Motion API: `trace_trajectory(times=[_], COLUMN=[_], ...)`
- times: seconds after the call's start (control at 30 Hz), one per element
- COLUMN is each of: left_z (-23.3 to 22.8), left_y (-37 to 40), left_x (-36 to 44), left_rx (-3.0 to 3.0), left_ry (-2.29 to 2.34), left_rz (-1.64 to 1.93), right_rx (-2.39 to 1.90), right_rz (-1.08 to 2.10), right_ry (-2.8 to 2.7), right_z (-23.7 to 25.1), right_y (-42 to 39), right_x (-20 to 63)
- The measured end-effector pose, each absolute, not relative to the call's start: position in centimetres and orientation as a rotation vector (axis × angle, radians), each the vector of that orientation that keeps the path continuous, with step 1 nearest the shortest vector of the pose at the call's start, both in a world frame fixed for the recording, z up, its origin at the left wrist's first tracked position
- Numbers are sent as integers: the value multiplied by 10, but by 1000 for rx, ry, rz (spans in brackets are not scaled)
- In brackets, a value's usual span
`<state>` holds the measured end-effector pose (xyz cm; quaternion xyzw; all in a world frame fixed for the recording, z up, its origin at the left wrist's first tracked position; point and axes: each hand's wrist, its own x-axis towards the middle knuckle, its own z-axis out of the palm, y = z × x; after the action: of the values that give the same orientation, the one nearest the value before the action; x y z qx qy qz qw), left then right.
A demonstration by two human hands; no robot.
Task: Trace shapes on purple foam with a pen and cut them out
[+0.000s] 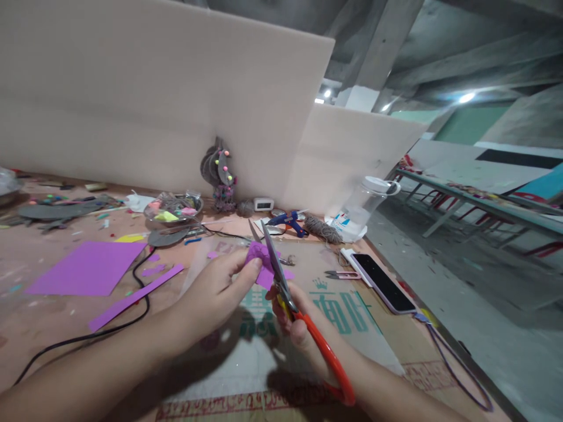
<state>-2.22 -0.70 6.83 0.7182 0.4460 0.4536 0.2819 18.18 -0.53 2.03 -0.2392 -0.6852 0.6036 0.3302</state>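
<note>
Head view: left hand (215, 296) pinching a small purple foam piece (263, 264) between thumb and fingertips, held above the worktop (53, 319). Right hand (303, 334) closed around the orange handles of the scissors (285, 293), blades raised and set against the piece's right edge, seemingly mid-cut. Piece already trimmed to a rough, lobed outline; further snips apparently left, though exact shape hard to tell. Off to the left, a large purple foam sheet (88, 268) and a cut strip (134, 298), lying flat, well apart from the hands. Further right, a phone (382, 282) and small snips (341, 274); a blue glue gun (288, 221) behind.
</note>
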Motion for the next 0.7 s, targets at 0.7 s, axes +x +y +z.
trace_trajectory(times=[0.7], left_z=[73], left_y=[3], left_x=[-39], left_rx=[2038], left_ry=[1171], left_rz=[1019], right_rx=[-676], right_rz=[1623], right_ry=[-1797], right_z=[22], right_y=[-3], right_x=[185])
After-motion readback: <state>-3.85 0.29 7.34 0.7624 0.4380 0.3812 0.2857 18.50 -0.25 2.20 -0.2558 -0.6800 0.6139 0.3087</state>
